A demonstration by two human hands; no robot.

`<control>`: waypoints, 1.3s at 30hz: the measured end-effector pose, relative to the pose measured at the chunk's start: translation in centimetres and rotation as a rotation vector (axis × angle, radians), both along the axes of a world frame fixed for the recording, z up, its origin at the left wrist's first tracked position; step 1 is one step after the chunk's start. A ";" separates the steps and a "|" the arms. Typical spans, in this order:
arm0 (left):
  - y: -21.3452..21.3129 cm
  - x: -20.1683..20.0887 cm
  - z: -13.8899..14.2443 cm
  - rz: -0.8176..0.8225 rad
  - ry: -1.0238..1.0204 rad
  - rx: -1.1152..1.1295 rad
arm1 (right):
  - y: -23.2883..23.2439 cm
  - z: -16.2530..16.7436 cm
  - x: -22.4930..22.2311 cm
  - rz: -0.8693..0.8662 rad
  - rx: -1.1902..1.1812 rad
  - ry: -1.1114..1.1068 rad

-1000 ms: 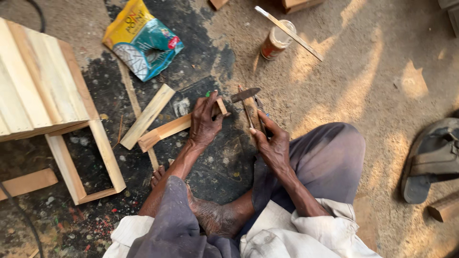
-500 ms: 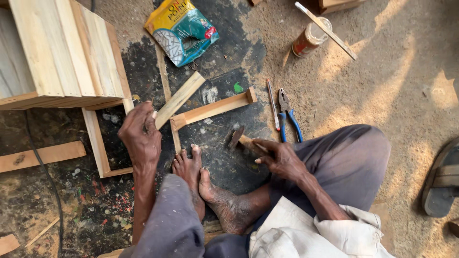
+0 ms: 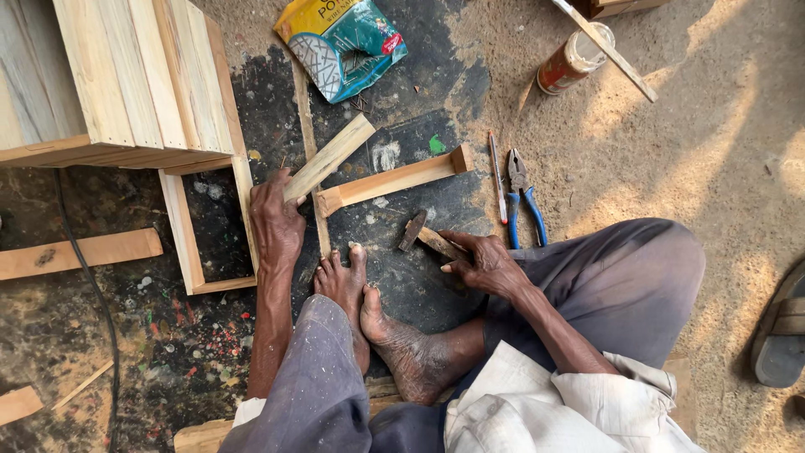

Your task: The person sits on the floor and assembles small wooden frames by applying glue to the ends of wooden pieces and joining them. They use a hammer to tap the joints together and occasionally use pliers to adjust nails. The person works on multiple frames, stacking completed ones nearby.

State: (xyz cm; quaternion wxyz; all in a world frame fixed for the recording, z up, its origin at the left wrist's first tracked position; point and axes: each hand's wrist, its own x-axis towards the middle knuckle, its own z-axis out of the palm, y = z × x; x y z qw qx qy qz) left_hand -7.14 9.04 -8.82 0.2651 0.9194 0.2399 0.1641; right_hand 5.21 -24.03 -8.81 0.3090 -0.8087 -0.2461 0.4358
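Note:
My left hand grips the near end of a pale wooden strip that slants up to the right on the dark ground. My right hand is closed on the wooden handle of a hammer, whose metal head rests on the ground near my feet. A second wooden strip with a small block at its right end lies between the two hands. A thin batten runs under the strips. My bare feet sit just below the strips.
A wooden crate of planks with an open frame stands at the left. Blue-handled pliers and a pencil lie at the right. A printed bag, a can, a loose plank, a cable and a sandal lie around.
My left hand has moved from the middle strip to the left and taken hold of the slanted strip. My right hand has picked up the hammer. The view has shifted left.

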 end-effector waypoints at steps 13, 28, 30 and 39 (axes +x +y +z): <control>0.2 -4.8 6.6 -0.006 -0.394 -1.395 | 0.2 0.1 0.1 0.012 0.041 -0.038; -6.8 -4.4 7.1 -0.330 -0.027 -1.564 | -2.6 2.8 1.1 -0.098 -0.039 -0.059; -7.4 -4.5 6.6 -0.349 0.045 -1.404 | -4.2 3.8 1.4 -0.179 -0.038 -0.075; -8.9 -2.8 1.5 -0.412 0.203 -0.319 | -9.5 7.0 4.5 -0.616 0.131 -0.020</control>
